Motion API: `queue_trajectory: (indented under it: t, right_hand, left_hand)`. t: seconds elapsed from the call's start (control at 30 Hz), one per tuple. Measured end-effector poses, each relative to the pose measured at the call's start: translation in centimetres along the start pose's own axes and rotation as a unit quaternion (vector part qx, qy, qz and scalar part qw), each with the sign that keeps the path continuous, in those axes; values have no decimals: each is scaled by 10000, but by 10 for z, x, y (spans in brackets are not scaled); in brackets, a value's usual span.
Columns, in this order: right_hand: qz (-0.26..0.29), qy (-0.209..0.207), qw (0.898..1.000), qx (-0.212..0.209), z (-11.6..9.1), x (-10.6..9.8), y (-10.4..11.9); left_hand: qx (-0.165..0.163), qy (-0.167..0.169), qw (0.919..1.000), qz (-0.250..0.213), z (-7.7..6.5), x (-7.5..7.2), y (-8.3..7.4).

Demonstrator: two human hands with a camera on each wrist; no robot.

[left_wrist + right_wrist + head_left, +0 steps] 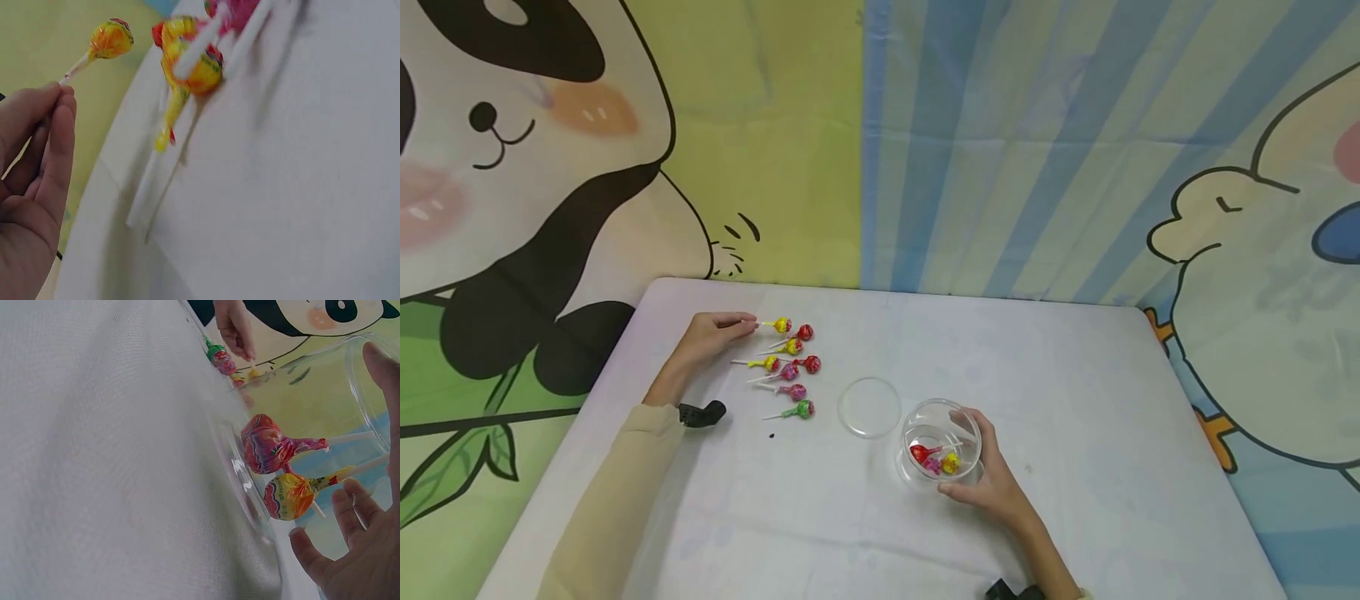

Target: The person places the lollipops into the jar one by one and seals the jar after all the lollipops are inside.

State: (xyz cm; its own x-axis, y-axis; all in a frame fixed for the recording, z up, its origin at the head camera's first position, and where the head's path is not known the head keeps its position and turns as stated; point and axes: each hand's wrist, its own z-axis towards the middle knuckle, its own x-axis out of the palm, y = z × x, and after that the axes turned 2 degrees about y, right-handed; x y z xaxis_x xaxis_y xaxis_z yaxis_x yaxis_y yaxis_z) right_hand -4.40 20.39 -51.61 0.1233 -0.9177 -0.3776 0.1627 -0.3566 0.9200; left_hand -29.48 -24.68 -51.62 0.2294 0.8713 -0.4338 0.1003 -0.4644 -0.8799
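Observation:
With its thumb and fingertips, my left hand [718, 331] pinches the stick of a yellow lollipop [111, 39] at the far left of the table. Below it in the head view lie several lollipops in red, yellow, pink and green wrappers, among them a green lollipop [805, 409] nearest me. My right hand [992, 479] grips the side of a clear jar [907, 433], which stands without a lid. Inside the jar are a red lollipop [921, 453], a pink one and a yellow lollipop [290, 496], sticks pointing toward the opening.
A clear round lid [870, 432] lies flat between the loose lollipops and the jar. The white cloth-covered table [1075, 383] backs onto a cartoon-printed curtain [805, 167]. A small dark speck [771, 435] shows below the green lollipop.

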Motion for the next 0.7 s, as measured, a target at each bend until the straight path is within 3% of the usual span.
queue_trajectory:
  t: [0.17, 0.4, 0.53, 0.7]
  right_hand:
    - [2, -17, 10000, 19, 1, 1, 0]
    - [-41, -8, 10000, -19, 1, -1, -1]
    - [40, 7, 10000, -45, 1, -1, -1]
    - [76, 4, 10000, 29, 1, 1, 1]
  left_hand:
    - [531, 84, 9938, -975, -34, 17, -33]
    - [1192, 512, 9720, -1957, -91, 71, -85]
    - [1315, 962, 9604, -2261, -107, 103, -103]
    - [1266, 1440, 9492, -2495, -116, 135, -111]
